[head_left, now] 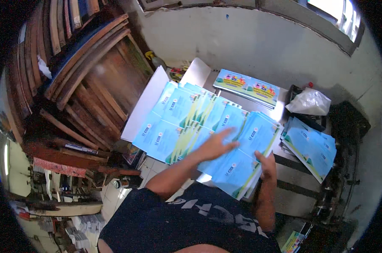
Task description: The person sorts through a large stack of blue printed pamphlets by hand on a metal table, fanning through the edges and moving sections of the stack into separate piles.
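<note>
Light-blue printed sheets [163, 137] with green corners lie fanned in overlapping rows in front of me. At the right end of the fan is a thicker stack of blue sheets [252, 137], its lower part tilted towards my body. My left hand [218, 145] reaches over the sheets, fingers stretched out and slightly apart, touching or just above the stack. My right hand [267, 165] grips the stack's right edge, thumb on top and the other fingers mostly hidden. Further right, a separate loose pile of blue sheets [310, 147] lies at an angle.
Behind the fan lies a stack of colourful printed sheets [246, 87]. A clear plastic bag [310, 102] sits on a dark tray [295, 95]. Wooden frames [102, 80] lean at the left, near a spray bottle [156, 60]. Dark machinery [347, 168] stands at the right.
</note>
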Motion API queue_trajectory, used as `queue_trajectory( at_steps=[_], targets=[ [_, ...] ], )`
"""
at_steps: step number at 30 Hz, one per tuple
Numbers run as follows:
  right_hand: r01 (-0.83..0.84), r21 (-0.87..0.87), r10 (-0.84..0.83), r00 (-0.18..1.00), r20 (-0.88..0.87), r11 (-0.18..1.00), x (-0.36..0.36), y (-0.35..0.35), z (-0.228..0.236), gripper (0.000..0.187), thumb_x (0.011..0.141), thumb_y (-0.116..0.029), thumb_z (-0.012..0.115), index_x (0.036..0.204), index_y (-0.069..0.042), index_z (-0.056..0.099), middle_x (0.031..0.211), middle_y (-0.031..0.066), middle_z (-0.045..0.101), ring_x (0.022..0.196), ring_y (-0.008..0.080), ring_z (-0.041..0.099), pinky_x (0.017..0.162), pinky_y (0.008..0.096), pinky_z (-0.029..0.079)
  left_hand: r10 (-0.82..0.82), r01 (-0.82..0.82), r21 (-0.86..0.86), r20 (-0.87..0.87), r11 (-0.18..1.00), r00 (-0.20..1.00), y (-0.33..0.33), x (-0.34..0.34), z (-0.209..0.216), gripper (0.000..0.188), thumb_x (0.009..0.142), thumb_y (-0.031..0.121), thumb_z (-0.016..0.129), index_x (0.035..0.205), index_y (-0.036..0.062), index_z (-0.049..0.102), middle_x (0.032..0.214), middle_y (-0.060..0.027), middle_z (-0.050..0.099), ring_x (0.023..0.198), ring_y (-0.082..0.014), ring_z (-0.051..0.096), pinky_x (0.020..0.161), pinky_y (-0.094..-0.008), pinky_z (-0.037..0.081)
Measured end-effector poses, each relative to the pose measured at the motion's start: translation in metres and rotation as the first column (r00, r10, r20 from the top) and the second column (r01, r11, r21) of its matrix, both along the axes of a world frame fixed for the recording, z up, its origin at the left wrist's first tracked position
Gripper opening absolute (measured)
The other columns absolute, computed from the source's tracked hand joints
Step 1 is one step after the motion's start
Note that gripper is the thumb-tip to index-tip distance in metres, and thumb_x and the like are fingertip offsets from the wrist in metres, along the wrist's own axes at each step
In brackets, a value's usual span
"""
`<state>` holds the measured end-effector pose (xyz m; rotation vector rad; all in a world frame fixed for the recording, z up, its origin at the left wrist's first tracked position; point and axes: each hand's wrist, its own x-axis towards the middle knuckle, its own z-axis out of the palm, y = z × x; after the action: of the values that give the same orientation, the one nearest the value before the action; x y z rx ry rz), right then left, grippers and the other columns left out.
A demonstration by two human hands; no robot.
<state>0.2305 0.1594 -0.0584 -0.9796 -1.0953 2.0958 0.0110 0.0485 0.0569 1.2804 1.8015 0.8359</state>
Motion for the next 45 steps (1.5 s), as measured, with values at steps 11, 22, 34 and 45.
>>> queue_trajectory(
  at_steps=[11, 22, 34, 45],
  targets=[
    [0.013, 0.007, -0.013, 1.0, 0.021, 1.0, 0.001, -0.001, 0.015, 0.066, 0.078, -0.009, 0.069, 0.136, 0.001, 0.037, 0.121, 0.0153, 0.056, 0.107, 0.0281, 0.056, 0.094, 0.041, 0.045, 0.277, -0.421, -0.256, -0.454, 0.87, 0.847, -0.135, -0.262, 0.095, 0.053, 0.093, 0.045, 0.05, 0.123, 0.0022, 0.057, 0.118, -0.016, 0.063, 0.108, -0.0279, 0.059, 0.092, -0.0398, 0.045],
    [-0.009, 0.014, 0.01, 0.998, -0.065, 1.0, -0.002, -0.006, 0.023, 0.061, 0.081, -0.007, 0.066, 0.134, 0.002, 0.038, 0.122, 0.0149, 0.055, 0.106, 0.0267, 0.056, 0.093, 0.0401, 0.045, 0.276, -0.52, 0.117, -0.931, 0.846, 0.24, -0.135, -0.201, 0.225, 0.034, 0.09, 0.027, 0.055, 0.099, -0.0051, 0.064, 0.095, -0.0257, 0.066, 0.09, -0.0409, 0.064, 0.08, -0.0462, 0.049],
    [-0.009, -0.076, 0.012, 0.999, 0.047, 0.997, 0.002, -0.004, 0.029, 0.054, 0.083, -0.009, 0.068, 0.129, 0.003, 0.043, 0.112, 0.0144, 0.059, 0.098, 0.0255, 0.06, 0.086, 0.0388, 0.051, 0.074, -0.056, 0.049, -0.556, 0.997, 0.828, -0.026, -0.039, 0.176, 0.032, 0.085, 0.03, 0.065, 0.094, -0.0006, 0.066, 0.082, -0.0178, 0.069, 0.074, -0.0274, 0.068, 0.068, -0.0382, 0.052],
    [-0.025, -0.06, 0.025, 1.0, -0.005, 0.998, 0.007, 0.0, 0.009, 0.064, 0.072, -0.004, 0.076, 0.128, -0.002, 0.045, 0.102, 0.0095, 0.061, 0.088, 0.021, 0.062, 0.076, 0.037, 0.055, 0.088, -0.086, 0.024, -0.422, 0.996, 0.902, 0.007, 0.059, -0.038, 0.068, 0.08, 0.039, 0.073, 0.127, -0.0046, 0.049, 0.115, -0.0213, 0.058, 0.101, -0.0271, 0.059, 0.091, -0.0391, 0.046]
  ],
)
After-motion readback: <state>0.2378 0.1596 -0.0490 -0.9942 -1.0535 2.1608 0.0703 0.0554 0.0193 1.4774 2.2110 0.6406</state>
